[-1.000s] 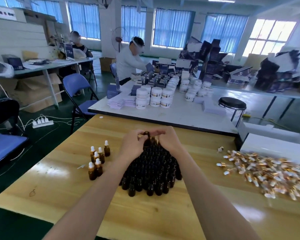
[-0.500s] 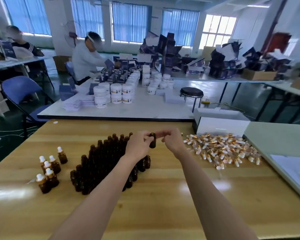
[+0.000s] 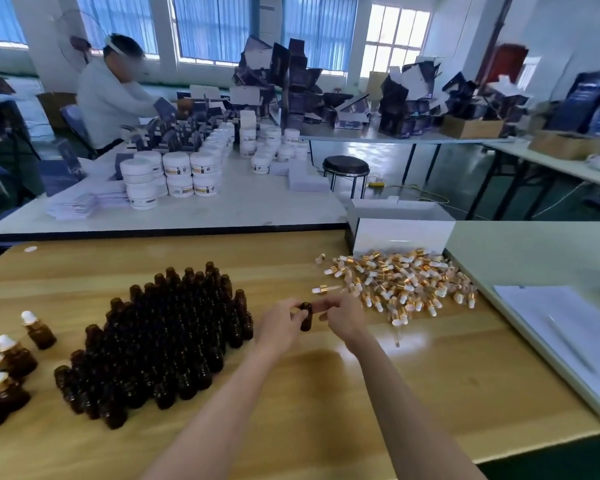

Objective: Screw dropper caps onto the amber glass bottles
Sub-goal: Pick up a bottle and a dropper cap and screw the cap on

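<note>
One uncapped amber bottle (image 3: 306,317) is held between both hands above the wooden table (image 3: 326,410). My left hand (image 3: 281,323) pinches it at the neck from the left. My right hand (image 3: 343,315) touches its top from the right with its fingertips. A dense cluster of open amber bottles (image 3: 160,337) stands to the left of my hands. A heap of gold-collared dropper caps (image 3: 402,282) with white bulbs lies to the right. Several capped bottles (image 3: 4,375) stand at the table's left edge.
A white open box (image 3: 400,225) sits behind the cap heap. A pale table (image 3: 541,258) with paper sheets (image 3: 568,327) adjoins on the right. Beyond is a white table (image 3: 222,206) with white jars, where a person (image 3: 108,91) works. A black stool (image 3: 346,167) stands in the aisle.
Both hands carried the single bottle from over the bottle cluster to the right, toward the cap heap. My view swung right and down, so the cluster now lies left.
</note>
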